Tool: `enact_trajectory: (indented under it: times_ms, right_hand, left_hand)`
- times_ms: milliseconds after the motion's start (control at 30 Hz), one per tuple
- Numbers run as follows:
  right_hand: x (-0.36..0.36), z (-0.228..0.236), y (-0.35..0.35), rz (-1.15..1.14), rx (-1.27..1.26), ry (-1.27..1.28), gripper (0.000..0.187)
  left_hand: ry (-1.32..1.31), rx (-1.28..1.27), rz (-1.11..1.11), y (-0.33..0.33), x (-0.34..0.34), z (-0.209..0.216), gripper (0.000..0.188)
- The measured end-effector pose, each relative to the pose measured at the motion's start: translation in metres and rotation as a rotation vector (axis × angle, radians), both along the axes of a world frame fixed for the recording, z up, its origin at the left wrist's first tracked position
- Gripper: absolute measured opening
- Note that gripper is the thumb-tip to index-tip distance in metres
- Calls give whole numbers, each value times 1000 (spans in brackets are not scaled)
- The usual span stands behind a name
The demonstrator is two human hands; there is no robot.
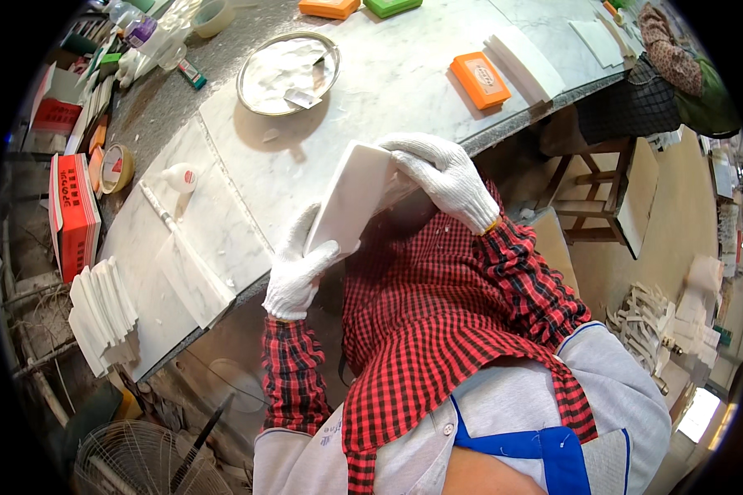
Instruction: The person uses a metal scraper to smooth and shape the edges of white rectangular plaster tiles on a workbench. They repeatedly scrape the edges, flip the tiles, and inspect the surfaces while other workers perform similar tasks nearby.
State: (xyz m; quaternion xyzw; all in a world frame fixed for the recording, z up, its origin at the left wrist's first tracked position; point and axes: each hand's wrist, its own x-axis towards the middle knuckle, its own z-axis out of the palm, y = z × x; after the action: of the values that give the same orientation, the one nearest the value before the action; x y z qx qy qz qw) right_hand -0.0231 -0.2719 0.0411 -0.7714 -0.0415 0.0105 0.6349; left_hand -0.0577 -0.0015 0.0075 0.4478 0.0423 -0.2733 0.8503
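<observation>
A smooth white rectangular slab (351, 198) with rounded corners is held tilted at the near edge of the marble table, in front of my apron. My left hand (295, 268), in a white knitted glove, grips its lower left end with the thumb on the near face. At the upper right end, my right hand (444, 175), gloved the same way, is closed round the slab's edge; part of its fingers is hidden. Just beyond the slab stands a round metal bowl (287, 74) of white powdery matter, a flat scraper (302, 98) resting on its rim.
On the table (239, 177) lie an orange box (480, 80), long white strips (527, 66), a small white squeeze bottle (180, 176) and stacked white sheets (103, 313). A red box (74, 214) stands at left. Right of me are a wooden stool (594, 194) and another person (677, 74).
</observation>
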Motion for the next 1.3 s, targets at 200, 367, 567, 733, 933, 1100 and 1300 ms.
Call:
enact_trajectory:
  times_ms: [200,367,567,733,933,1100,1300]
  right_hand:
    - [5,2,0,67,40,78,25]
    - [14,3,18,244,39,64,25]
    - [40,4,37,280,107,162,27]
    - [58,-5,39,210,32,93,29]
    - [68,12,37,-157,-158,-67,33]
    - [81,-14,26,-258,-200,-192,31]
    - [80,-41,24,-293,-166,-219,26]
  left_hand:
    - [5,-202,-195,-10,-10,21,98]
    - [-46,-294,-208,-14,-12,23,97]
    - [-88,-32,57,-29,-10,17,81]
    - [-141,196,204,-40,7,22,77]
    - [-72,288,90,-38,25,50,81]
    - [-161,322,170,-41,35,41,81]
    - [-311,592,81,-29,46,37,72]
